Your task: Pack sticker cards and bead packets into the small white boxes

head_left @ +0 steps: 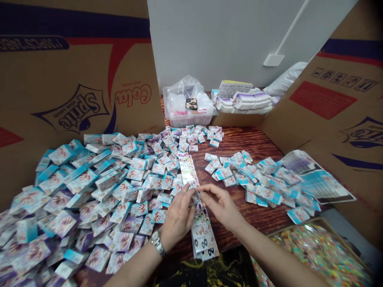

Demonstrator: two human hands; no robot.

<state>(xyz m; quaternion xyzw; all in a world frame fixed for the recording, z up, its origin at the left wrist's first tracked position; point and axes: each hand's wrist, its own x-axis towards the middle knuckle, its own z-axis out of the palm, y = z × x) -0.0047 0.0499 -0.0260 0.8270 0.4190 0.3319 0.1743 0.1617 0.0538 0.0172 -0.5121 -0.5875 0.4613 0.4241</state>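
My left hand (178, 215), with a metal watch (157, 244) on its wrist, is closed in a pinch over the middle of the table. Close beside it, my right hand (220, 204) has thumb and index finger pinched together. Between the fingertips shows a small, pale, shiny piece (196, 194), too small and covered to name. Beneath the hands lie long strips of stickers (201, 229) with colourful round prints. A large heap of small printed boxes (122, 187), white with blue or purple, spreads to the left. A smaller group of boxes (266, 191) lies to the right.
Big cardboard cartons stand at left (74, 67) and right (323, 131). A plastic tub with clear bags (188, 109) and a box of flat packs (242, 115) are at the back. Front right, a tray holds colourful wrapped pieces (317, 255); flattened box sheets (320, 183) lie beyond.
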